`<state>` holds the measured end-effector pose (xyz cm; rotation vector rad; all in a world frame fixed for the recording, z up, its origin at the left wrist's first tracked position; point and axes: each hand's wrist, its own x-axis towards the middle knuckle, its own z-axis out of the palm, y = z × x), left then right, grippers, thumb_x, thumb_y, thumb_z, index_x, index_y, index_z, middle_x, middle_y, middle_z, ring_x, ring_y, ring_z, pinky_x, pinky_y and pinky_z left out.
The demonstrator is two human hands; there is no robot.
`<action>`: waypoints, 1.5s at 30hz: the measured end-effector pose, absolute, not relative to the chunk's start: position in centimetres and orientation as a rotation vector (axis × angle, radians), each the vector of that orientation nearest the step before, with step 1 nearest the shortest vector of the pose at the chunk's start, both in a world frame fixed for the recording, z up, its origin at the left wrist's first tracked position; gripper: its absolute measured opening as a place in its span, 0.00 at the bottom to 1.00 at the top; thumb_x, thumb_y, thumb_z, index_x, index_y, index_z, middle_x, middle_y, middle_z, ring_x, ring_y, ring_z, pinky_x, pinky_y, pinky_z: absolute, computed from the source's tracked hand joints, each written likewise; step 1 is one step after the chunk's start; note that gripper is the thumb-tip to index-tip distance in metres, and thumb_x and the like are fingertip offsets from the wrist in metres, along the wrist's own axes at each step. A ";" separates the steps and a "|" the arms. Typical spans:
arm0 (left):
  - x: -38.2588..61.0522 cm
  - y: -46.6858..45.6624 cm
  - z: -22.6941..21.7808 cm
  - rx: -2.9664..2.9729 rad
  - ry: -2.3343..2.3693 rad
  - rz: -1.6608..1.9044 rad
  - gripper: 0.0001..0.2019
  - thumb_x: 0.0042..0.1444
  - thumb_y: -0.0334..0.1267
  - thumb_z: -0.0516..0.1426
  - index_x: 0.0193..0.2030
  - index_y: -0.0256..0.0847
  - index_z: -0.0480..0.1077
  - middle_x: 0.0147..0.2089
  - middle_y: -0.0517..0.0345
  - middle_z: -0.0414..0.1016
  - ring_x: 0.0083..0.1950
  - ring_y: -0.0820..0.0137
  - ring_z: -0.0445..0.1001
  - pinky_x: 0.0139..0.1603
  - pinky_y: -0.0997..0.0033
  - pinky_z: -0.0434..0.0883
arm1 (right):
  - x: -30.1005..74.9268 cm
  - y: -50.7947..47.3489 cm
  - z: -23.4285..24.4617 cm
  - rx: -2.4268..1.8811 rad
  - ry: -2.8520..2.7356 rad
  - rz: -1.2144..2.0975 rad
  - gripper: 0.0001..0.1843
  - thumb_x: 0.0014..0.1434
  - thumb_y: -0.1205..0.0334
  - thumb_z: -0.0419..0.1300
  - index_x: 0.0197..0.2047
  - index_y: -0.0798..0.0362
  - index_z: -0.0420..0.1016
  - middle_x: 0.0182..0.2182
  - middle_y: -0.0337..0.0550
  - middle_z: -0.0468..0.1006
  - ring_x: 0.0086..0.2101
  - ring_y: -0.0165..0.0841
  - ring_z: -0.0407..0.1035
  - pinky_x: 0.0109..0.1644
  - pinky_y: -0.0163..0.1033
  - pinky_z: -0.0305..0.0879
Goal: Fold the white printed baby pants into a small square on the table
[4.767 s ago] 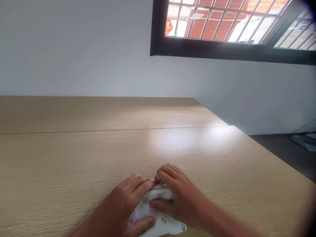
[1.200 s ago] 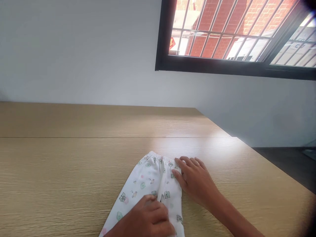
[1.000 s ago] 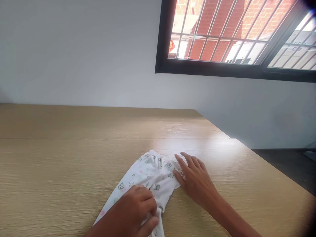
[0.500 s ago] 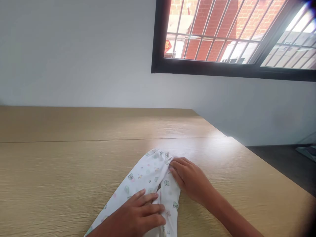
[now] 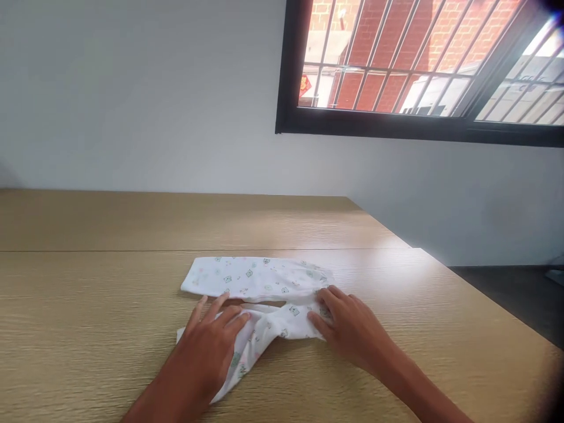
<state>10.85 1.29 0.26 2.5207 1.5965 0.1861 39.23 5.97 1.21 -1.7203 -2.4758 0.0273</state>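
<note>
Pants (image 5: 293, 317) lie unfolded on the worktop (image 5: 88, 305): far leg (image 5: 242, 276) flattened, near leg (image 5: 258, 343) left twisted. Left hand (image 5: 209, 341) rests there, fingers loose; right hand (image 5: 348, 320) pinches the waist (image 5: 326, 276).

A dark-framed, barred window (image 5: 374, 122) sits in the pale wall (image 5: 141, 94), with red brickwork (image 5: 409, 41) visible outside.

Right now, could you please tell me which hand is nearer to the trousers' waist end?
The right hand: it touches the waist end; the left hand lies over one leg, farther away.
</note>
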 end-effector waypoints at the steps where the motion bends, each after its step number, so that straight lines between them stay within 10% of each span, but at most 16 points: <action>1: 10.8 1.3 0.3 2.493 1.646 0.209 0.22 0.65 0.31 0.46 0.63 0.47 0.68 0.63 0.56 0.70 0.70 0.54 0.57 0.68 0.37 0.55 | 38.9 5.8 1.2 -1.656 -2.501 0.094 0.07 0.67 0.59 0.55 0.42 0.53 0.71 0.37 0.46 0.74 0.33 0.40 0.69 0.39 0.47 0.65; 7: 11.7 0.6 -0.2 2.434 1.635 0.265 0.31 0.57 0.50 0.60 0.66 0.44 0.63 0.68 0.43 0.61 0.71 0.46 0.54 0.66 0.37 0.58 | 37.8 5.1 1.2 -1.185 -2.552 0.284 0.09 0.66 0.68 0.54 0.47 0.51 0.71 0.43 0.47 0.72 0.43 0.41 0.66 0.48 0.48 0.65; 14: 12.7 0.5 0.0 2.498 1.296 0.497 0.12 0.56 0.24 0.52 0.43 0.41 0.70 0.53 0.51 0.72 0.57 0.56 0.67 0.60 0.50 0.65 | 38.0 4.7 1.2 -1.115 -2.515 0.383 0.25 0.62 0.65 0.60 0.61 0.49 0.63 0.55 0.49 0.70 0.54 0.43 0.63 0.58 0.50 0.63; 20: 13.4 0.2 0.5 2.292 1.295 0.475 0.09 0.51 0.23 0.53 0.35 0.41 0.63 0.39 0.57 0.70 0.40 0.64 0.68 0.44 0.62 0.67 | 38.0 4.2 1.5 -1.065 -2.587 0.397 0.28 0.62 0.62 0.61 0.64 0.47 0.62 0.59 0.48 0.67 0.58 0.43 0.59 0.62 0.51 0.61; 39: 10.2 0.2 2.6 1.690 1.110 0.522 0.14 0.68 0.48 0.49 0.58 0.54 0.57 0.41 0.62 0.64 0.39 0.70 0.63 0.43 0.71 0.65 | 38.1 4.6 1.7 -1.174 -2.531 0.304 0.25 0.66 0.56 0.58 0.64 0.50 0.62 0.58 0.52 0.66 0.58 0.46 0.59 0.60 0.53 0.64; 45: 9.4 1.4 2.0 0.971 0.726 0.736 0.21 0.60 0.51 0.60 0.55 0.55 0.55 0.35 0.65 0.66 0.34 0.72 0.72 0.33 0.76 0.68 | 38.8 5.4 1.3 -1.220 -2.515 0.272 0.20 0.70 0.58 0.50 0.62 0.54 0.63 0.58 0.54 0.67 0.57 0.45 0.62 0.59 0.53 0.67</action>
